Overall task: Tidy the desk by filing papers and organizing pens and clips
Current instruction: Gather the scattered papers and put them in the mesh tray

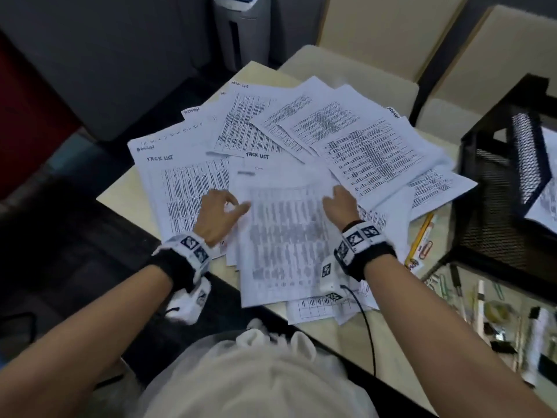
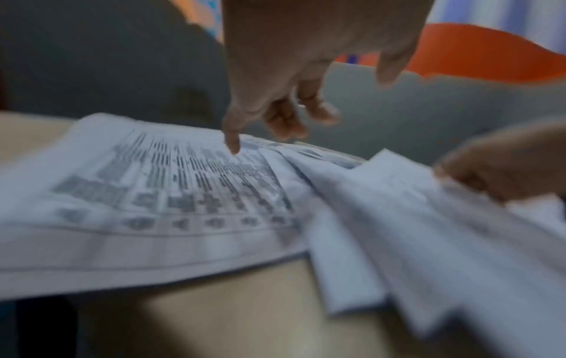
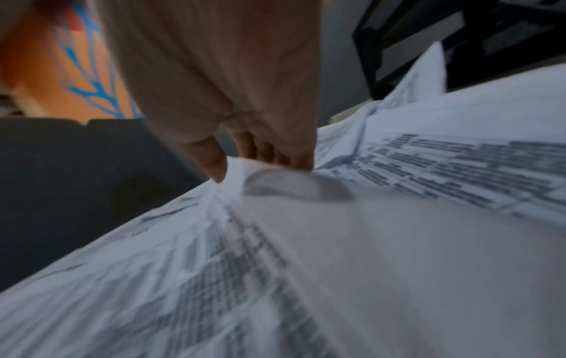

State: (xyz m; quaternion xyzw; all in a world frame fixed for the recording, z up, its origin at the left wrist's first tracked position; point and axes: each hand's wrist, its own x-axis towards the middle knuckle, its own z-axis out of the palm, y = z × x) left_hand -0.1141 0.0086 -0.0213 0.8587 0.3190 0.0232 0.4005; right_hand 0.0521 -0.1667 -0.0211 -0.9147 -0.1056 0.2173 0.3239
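At the table's near edge, the top sheet (image 1: pixel 283 224) lies over a loose pile, its lower end overhanging that edge. The left hand (image 1: pixel 218 214) rests at the sheet's left side, grip loosely spread, forefinger tip down on the paper. The right hand (image 1: pixel 340 203) pinches the sheet's right edge, thumb and fingers closed on it. Beyond, the fanned papers (image 1: pixel 346 131) spread toward the far edge. At the right edge lie pens (image 1: pixel 420 236) and a clip (image 1: pixel 425 248) beside a black mesh tray (image 1: pixel 494 188). Risk: pulling one-sided could drag neighbouring sheets off the near edge, or crease the sheet.
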